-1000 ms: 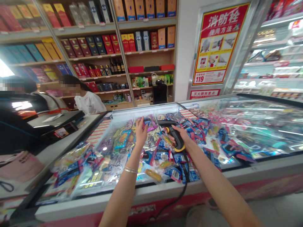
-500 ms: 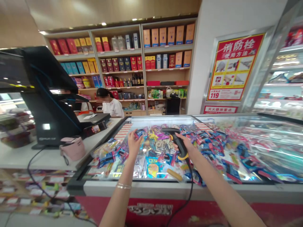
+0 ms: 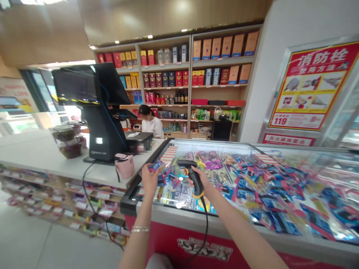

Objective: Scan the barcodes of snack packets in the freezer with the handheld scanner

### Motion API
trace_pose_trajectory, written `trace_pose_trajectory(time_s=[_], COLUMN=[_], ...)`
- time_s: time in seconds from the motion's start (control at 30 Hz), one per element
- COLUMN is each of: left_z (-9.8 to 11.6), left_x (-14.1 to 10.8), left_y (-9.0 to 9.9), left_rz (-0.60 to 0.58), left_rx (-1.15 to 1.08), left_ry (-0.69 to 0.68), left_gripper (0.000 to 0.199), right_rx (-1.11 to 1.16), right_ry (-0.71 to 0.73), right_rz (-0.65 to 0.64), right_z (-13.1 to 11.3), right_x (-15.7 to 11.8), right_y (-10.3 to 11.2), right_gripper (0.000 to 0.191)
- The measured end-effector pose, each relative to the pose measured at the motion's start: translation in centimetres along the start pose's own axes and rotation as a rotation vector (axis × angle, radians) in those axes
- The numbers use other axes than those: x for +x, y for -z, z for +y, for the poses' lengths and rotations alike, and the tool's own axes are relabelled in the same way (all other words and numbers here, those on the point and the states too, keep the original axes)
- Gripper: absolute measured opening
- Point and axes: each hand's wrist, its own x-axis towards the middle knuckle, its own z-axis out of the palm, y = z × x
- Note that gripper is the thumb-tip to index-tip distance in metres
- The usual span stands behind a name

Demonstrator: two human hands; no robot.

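My right hand (image 3: 203,181) is wrapped round the handle of a black barcode scanner (image 3: 197,184) with yellow trim. The scanner's head points left, and its cable hangs down over the freezer's front. A small blue and purple snack packet (image 3: 157,165) is pinched in my left hand (image 3: 149,178), near the freezer's left edge and left of the scanner. Below both hands is the glass top of a chest freezer (image 3: 183,216). On the right of the glass lies a big heap of blue and pink snack packets (image 3: 269,194). Several similar packets (image 3: 171,179) lie between my hands.
To the left, a white counter (image 3: 25,149) carries a black cash register (image 3: 105,130), a pink cup-shaped holder (image 3: 125,167) and stacked plastic tubs (image 3: 68,142). A person in white (image 3: 153,125) is behind the counter. Shelves of boxed bottles (image 3: 165,78) line the wall.
The view has swung left, bringing more of the counter into sight. Both hands have moved left over the freezer, with the packet and scanner still held.
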Motion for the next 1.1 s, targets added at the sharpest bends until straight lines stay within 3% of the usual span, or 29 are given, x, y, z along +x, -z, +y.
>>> trace_pose_trajectory(time_s=[0.1, 0.23, 0.4, 0.57, 0.73, 1.1], left_z=[-1.0, -1.4, -1.4, -1.5, -2.1, -3.0], left_x=[-1.3, -2.9, -2.5, -1.9, -2.1, -1.9], left_y=[-0.9, -2.2, -3.5, -3.4, -3.0, -3.4], left_rz=[-0.072, -0.116, -0.133, -0.083, 0.034, -0.020], left_rx=[0.294, 0.415, 0.424, 0.355, 0.300, 0.292], left_ry=[0.026, -0.035, -0.050, -0.075, -0.112, -0.100], left_gripper=[0.045, 0.046, 0.045, 0.047, 0.048, 0.046], right_rx=[0.006, -0.025, 0.022, 0.107, 0.149, 0.296], right_ry=[-0.010, -0.035, -0.029, 0.031, 0.066, 0.018], right_rz=[0.004, 0.029, 0.038, 0.029, 0.119, 0.334], right_z=[1.9, 4.3, 5.4, 5.4, 5.8, 4.6], right_x=[1.7, 3.3, 4.6, 5.2, 5.4, 3.8], right_y=[-0.2, 0.2, 1.1, 1.8, 2.2, 0.5], right_gripper=[0.038, 0.040, 0.041, 0.040, 0.031, 0.014])
